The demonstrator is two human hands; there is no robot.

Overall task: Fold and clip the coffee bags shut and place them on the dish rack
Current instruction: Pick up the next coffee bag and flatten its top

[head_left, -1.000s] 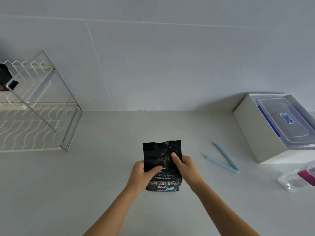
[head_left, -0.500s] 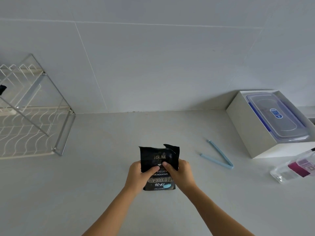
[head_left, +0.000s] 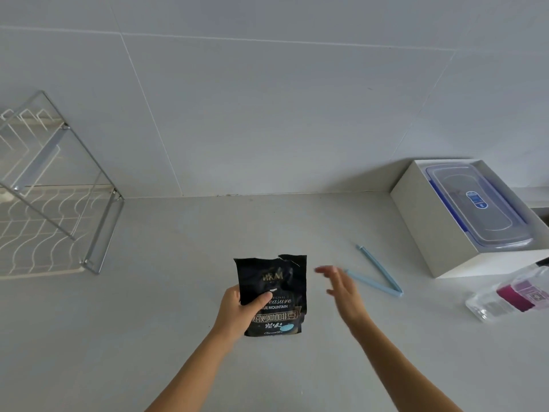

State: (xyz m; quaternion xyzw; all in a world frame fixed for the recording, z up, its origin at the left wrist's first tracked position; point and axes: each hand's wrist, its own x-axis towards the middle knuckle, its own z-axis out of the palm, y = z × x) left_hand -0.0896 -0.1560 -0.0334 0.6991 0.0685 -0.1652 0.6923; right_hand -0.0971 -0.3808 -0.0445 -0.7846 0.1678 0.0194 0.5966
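Observation:
A black coffee bag [head_left: 276, 281] with gold lettering stands upright on the counter, its torn top edge unfolded. My left hand [head_left: 237, 310] grips its left side, thumb across the front. My right hand [head_left: 341, 288] is off the bag, blurred, fingers spread, just right of it and close to the near arm of a light blue bag clip [head_left: 377, 272]. The clip lies open in a V on the counter. The wire dish rack [head_left: 53, 203] stands at the far left against the wall.
A white box [head_left: 421, 221] holding a clear lidded container [head_left: 475, 203] sits at the right by the wall. A clear plastic packet [head_left: 511, 295] with a magenta label lies in front of it. The tiled wall closes off the back of the counter.
My right hand has let go of the coffee bag and swung right toward the blue clip. My left hand keeps hold of the bag. The view has shifted slightly.

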